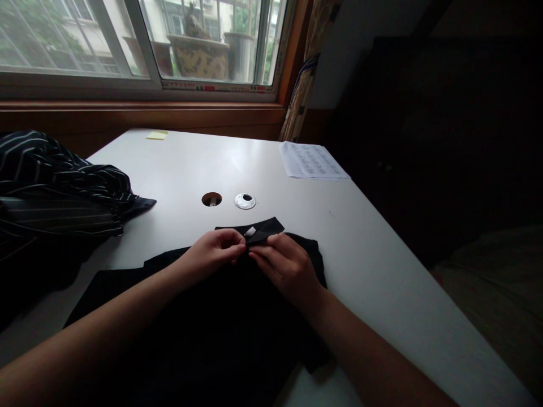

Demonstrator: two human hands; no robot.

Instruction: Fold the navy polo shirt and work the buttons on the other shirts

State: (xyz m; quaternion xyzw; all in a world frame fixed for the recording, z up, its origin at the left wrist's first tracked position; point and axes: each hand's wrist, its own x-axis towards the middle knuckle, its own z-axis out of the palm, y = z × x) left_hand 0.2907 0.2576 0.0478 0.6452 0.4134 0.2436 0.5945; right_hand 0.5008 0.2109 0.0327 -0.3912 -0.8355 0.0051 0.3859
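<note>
A black collared shirt [220, 328] lies spread on the white table, its collar [268, 226] pointing away from me. Inside the collar shows a small white label [250, 232]. My left hand [216, 249] pinches the collar's front edge, thumb and forefinger closed together. Just beside it, my right hand [288, 263] grips the right part of the collar between thumb and fingers. The fingertips of both hands nearly meet at the middle of the collar. Whatever small part lies between them is hidden.
A heap of dark striped clothing [63, 186] covers the table's left side. Printed papers [314, 161] lie at the back right corner, a yellow sticky note [156, 135] at the back left. A cable hole [211, 199] and its round cover [245, 201] sit beyond the collar on the table [373, 282].
</note>
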